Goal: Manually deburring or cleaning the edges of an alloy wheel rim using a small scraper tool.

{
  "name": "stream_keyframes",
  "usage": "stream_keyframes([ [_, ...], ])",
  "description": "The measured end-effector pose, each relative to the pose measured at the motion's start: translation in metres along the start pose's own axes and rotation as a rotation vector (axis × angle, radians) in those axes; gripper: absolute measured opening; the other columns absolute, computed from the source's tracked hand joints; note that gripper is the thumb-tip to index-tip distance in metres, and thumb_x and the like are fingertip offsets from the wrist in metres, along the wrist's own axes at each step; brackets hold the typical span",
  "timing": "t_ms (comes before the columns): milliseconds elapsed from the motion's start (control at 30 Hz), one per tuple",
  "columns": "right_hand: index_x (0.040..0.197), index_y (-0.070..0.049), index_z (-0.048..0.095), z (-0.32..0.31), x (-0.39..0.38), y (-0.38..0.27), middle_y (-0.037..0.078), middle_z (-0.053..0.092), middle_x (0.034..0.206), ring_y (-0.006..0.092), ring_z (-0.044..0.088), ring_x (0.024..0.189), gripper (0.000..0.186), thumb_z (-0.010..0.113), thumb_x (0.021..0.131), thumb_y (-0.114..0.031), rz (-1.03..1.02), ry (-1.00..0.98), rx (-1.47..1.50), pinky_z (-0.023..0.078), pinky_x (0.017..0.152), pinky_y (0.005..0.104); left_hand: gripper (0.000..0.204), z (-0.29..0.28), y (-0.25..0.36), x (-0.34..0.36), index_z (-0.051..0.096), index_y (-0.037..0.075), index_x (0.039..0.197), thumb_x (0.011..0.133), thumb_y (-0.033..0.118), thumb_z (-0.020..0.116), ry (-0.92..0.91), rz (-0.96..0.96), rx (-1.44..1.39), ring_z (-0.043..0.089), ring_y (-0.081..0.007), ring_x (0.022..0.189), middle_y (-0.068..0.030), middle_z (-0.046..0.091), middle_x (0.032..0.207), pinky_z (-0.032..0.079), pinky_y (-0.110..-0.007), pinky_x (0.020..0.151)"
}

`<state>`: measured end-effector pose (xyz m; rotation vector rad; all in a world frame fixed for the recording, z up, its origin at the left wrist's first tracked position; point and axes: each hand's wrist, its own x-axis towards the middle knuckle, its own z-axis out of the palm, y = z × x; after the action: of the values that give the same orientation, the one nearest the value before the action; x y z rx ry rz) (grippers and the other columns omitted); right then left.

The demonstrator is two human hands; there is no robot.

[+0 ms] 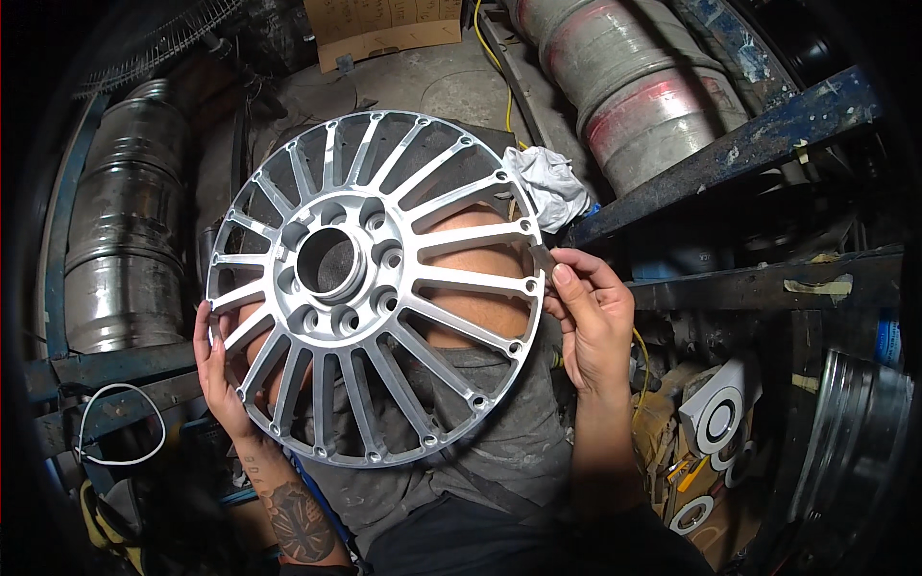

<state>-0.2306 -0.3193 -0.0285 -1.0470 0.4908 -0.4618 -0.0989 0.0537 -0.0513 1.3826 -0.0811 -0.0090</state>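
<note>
A silver multi-spoke wheel centre lies tilted over my lap, its round central bore and ring of bolt holes toward me. Small holes line its thin outer ring. At the lower left, my left hand grips that outer ring, thumb in front and fingers around the edge. My right hand is closed at the right edge, pinching a small dark grey strip against the ring. Whether the strip is sandpaper or cloth I cannot make out. My bare knee shows behind the spokes.
A crumpled white rag lies just beyond the wheel's upper right edge. Metal wheel barrels rest on a blue rack at left, with more barrels at upper right behind a blue beam. A cardboard box stands at the back.
</note>
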Motion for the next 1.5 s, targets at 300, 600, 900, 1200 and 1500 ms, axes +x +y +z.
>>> stream_keyframes([
  [300,0.114,0.002,0.065,0.001,-0.013,0.001,0.010,0.071,0.099,0.0119,0.068,0.085,0.020,0.064,0.096,-0.007,-0.016,0.031,-0.024,0.057,0.073,0.0246,0.052,-0.001,-0.001,0.002,0.029,0.000,0.152,0.104,0.018,0.038,0.009,-0.001,-0.023,0.046,-0.0335,0.135,-0.0282,0.039,0.148,0.037,-0.045,0.114],
  [600,0.116,0.006,0.062,-0.002,-0.027,0.005,0.015,0.071,0.098,0.0180,0.071,0.082,0.021,0.061,0.097,-0.003,-0.001,0.027,-0.056,0.061,0.074,0.0284,0.052,0.000,0.002,0.000,0.030,-0.002,0.151,0.104,0.019,0.039,0.018,0.011,0.068,0.045,-0.0335,0.136,-0.0300,0.039,0.148,0.036,-0.045,0.114],
  [900,0.114,0.005,0.064,-0.001,-0.051,0.008,0.012,0.070,0.098,0.0138,0.068,0.086,0.019,0.062,0.097,-0.004,-0.028,0.000,-0.068,0.058,0.073,0.0272,0.051,0.007,0.009,-0.003,0.032,-0.005,0.149,0.104,0.016,0.040,0.053,-0.033,-0.019,0.041,-0.0309,0.139,-0.0274,0.042,0.148,0.029,-0.042,0.116],
  [1200,0.114,0.000,0.062,0.006,-0.009,0.011,0.009,0.067,0.100,0.0147,0.065,0.091,0.019,0.064,0.096,-0.007,0.011,0.104,0.226,0.055,0.082,0.0293,0.056,0.002,0.003,-0.016,0.028,-0.007,0.151,0.106,0.020,0.046,0.026,-0.021,0.045,0.040,-0.0264,0.140,-0.0228,0.041,0.150,0.028,-0.039,0.118],
  [1500,0.111,-0.003,0.063,0.001,0.017,0.010,0.007,0.070,0.092,0.0163,0.069,0.081,0.018,0.067,0.094,-0.009,0.095,0.094,0.332,0.060,0.075,0.0336,0.060,0.029,0.001,-0.097,0.020,-0.010,0.152,0.107,0.021,0.043,0.228,0.133,0.266,0.031,-0.0349,0.145,-0.0281,0.033,0.153,0.021,-0.044,0.120],
])
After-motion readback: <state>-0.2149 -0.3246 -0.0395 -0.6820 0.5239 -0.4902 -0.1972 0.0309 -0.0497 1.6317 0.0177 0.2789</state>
